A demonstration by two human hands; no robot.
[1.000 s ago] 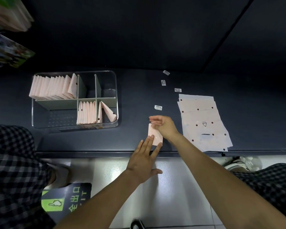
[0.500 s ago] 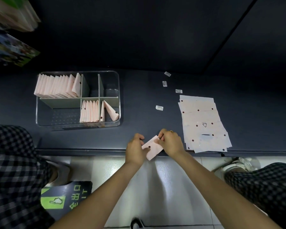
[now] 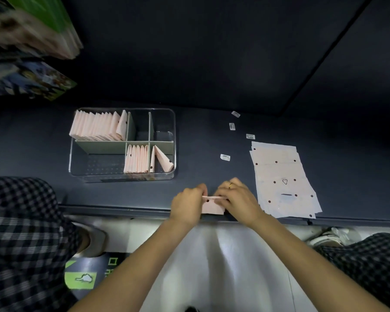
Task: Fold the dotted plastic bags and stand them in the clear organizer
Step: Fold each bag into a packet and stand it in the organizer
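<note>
Right at the near edge of the dark counter (image 3: 212,136), the left hand (image 3: 186,207) and right hand (image 3: 239,199) pinch a partly folded pink dotted bag (image 3: 213,207) between them, each gripping one end; its lower flap hangs over the counter's lip. Curled fingers cover the bag's side edges, so the fold itself is hard to read. A ring (image 3: 230,185) shows on the right hand.

Toward the counter's left end stands the clear organizer (image 3: 122,177), its front wall near the near edge. Folded bags (image 3: 97,127) fill its rear left compartment, more (image 3: 136,158) stand in the front middle one, and two lean in the front right; the front left and two rear right compartments hold none.

Near the right hand, a stack of flat dotted bags (image 3: 282,176) reaches the near edge. Bare counter lies between organizer and stack, dotted with four small labels (image 3: 225,157), print unreadable. Blurred packages (image 3: 32,30) sit at upper left.
</note>
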